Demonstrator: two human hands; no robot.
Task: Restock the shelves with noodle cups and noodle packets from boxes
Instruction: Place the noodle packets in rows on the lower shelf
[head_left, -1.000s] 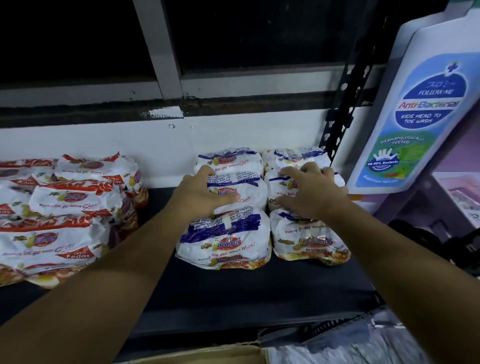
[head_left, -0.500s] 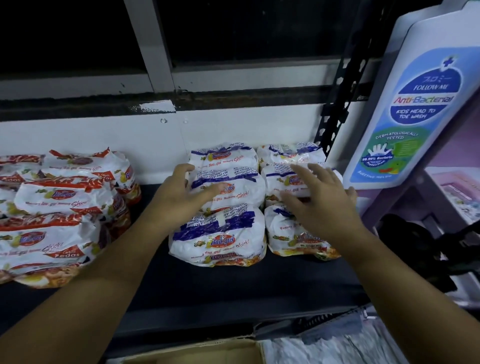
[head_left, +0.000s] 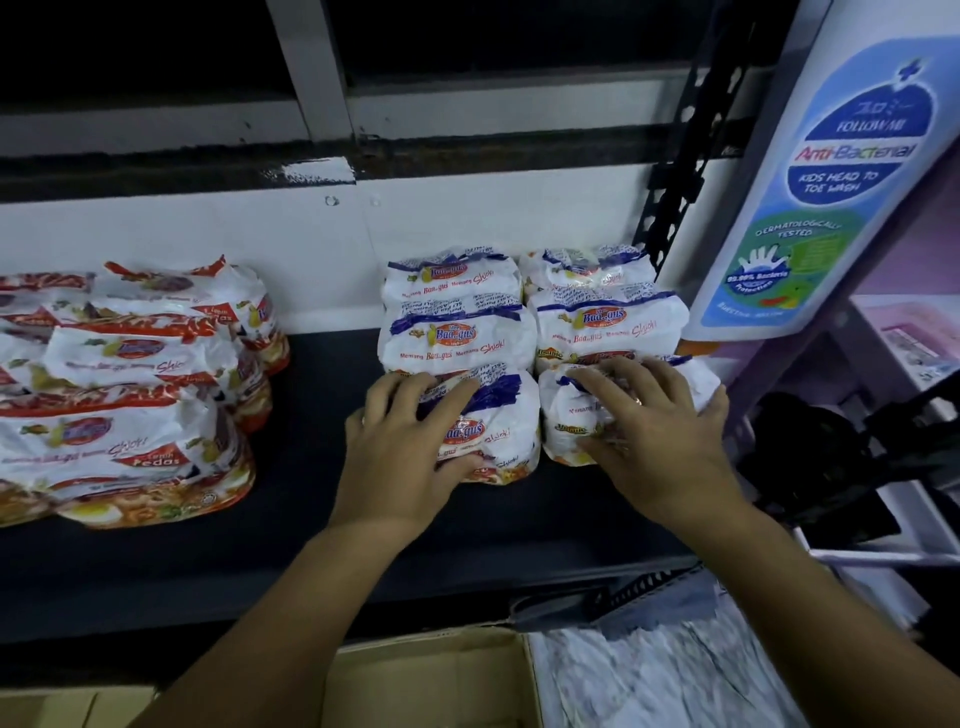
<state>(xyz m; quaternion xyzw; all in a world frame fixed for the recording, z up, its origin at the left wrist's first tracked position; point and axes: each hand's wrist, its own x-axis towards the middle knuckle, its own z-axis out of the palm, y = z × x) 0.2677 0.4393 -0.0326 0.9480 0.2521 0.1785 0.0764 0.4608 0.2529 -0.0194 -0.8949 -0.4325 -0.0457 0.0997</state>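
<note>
Your left hand (head_left: 410, 457) grips the front-left blue noodle packet (head_left: 493, 410) while your right hand (head_left: 660, 441) rests spread-fingered on the front-right packet (head_left: 563, 410) just beside it, both on the dark shelf (head_left: 311, 519), apart from the red packets (head_left: 130, 389).

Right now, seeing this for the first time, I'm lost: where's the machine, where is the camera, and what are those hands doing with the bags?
There is no machine here, only a person's two bare hands. The picture comes from a camera worn on the person's head, looking forward and down, so the arms reach in from the bottom. On the dark shelf lie blue-striped noodle packets in two rows running back to the wall, with red-striped noodle packets stacked further left. The left hand holds the front-left blue packet, fingers on top, thumb on its front. The right hand lies with spread fingers on the front-right blue packet. Below the shelf is a cardboard box. At the right stands a body-wash sign.
</note>
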